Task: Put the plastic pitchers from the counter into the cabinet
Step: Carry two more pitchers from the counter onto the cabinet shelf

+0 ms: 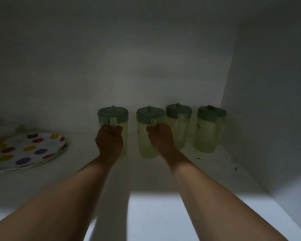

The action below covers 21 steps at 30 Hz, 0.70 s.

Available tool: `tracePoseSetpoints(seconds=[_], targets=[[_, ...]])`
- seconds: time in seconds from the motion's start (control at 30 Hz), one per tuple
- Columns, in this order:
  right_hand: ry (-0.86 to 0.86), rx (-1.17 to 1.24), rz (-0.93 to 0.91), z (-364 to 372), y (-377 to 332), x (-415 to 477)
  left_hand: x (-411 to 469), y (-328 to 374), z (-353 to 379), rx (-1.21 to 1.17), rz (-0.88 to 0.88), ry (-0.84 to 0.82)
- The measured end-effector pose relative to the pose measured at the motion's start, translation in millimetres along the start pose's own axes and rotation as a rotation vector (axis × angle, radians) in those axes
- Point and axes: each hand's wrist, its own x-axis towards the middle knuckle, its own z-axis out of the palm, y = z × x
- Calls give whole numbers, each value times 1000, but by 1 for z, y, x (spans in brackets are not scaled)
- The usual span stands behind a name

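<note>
Several pale translucent plastic pitchers with green lids stand in a row on the white cabinet shelf (207,173). My left hand (109,141) is closed around the handle of the leftmost pitcher (113,114). My right hand (161,137) grips the handle of the second pitcher (147,152). Two more pitchers stand free to the right: one (178,126) a little further back, the other (208,131) close to the right cabinet wall. All stand upright with their bases on the shelf. My hands hide the handles and much of the leftmost pitcher's body.
A stack of white plates with coloured dots (24,150) lies on the shelf at the left. The cabinet's right wall (268,101) and back wall (129,66) close the space. The shelf's front part is bare and brightly lit.
</note>
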Motion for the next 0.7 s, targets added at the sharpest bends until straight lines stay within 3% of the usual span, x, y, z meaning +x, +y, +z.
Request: tracePoseSetpoints(seconds=[0.5, 0.7], targets=[[-61, -153, -9, 5, -10, 28, 37, -2, 20, 148, -60, -151], [-65, -431, 70, -3, -24, 6, 28, 1, 13, 365, -118, -88]])
